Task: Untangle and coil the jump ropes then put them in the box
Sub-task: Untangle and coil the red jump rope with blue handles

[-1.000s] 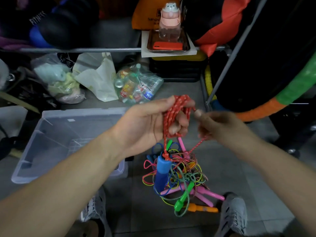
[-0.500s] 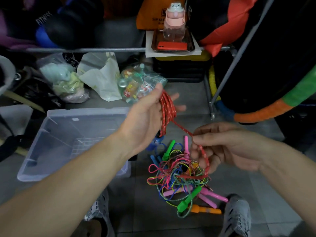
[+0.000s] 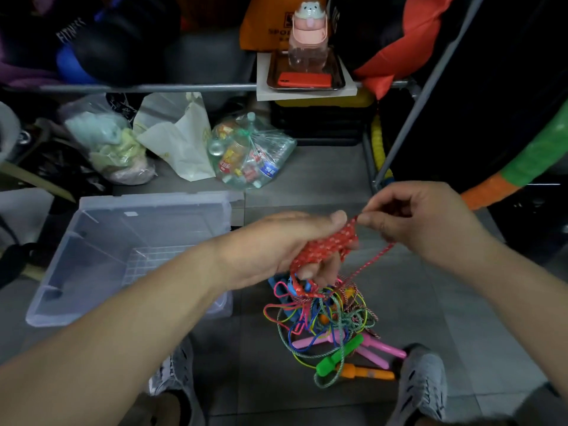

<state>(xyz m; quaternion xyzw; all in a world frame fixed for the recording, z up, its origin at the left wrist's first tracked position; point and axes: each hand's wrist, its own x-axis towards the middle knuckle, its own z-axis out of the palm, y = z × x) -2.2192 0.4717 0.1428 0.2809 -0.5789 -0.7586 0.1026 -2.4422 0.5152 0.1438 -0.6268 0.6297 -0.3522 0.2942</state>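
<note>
The red jump rope (image 3: 327, 250) was held above the floor, its loops wound over the left hand (image 3: 276, 244), whose fingers were curled round the bundle. The free strand was pinched at the top of the coil by the right hand (image 3: 424, 222). From there the strand ran down into the tangled ropes (image 3: 325, 318) lying below. It was judged that a hard pull could tighten a knot there or drag the pile up, and that slackened fingers could spill loops. The open box (image 3: 159, 198) was set just left. A slanted metal pole (image 3: 399, 149) stood close behind the right hand.
</note>
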